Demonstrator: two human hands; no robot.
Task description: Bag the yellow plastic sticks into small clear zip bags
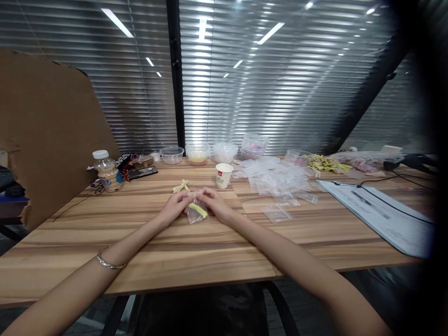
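Observation:
A small clear zip bag (193, 216) is held between my two hands over the middle of the wooden table. Inside it lies a pale yellow strip (199, 209), slanting down to the right; its exact kind I cannot make out. My left hand (176, 205) pinches the bag's left upper edge. At the right upper edge, the fingers of my right hand (214, 202) are closed on the bag too. Just beyond my left fingers rest more yellow strips (181, 185). A white paper cup (223, 176) stands upright behind my right hand.
Clear bags (273, 175) lie heaped right of the cup, with one loose bag (276, 213) nearer. Plastic bowls (198, 153) line the back. A clipboard (378, 214) with a pen and cable lies right. At left stand a bottle (108, 172) and a cardboard panel (52, 126).

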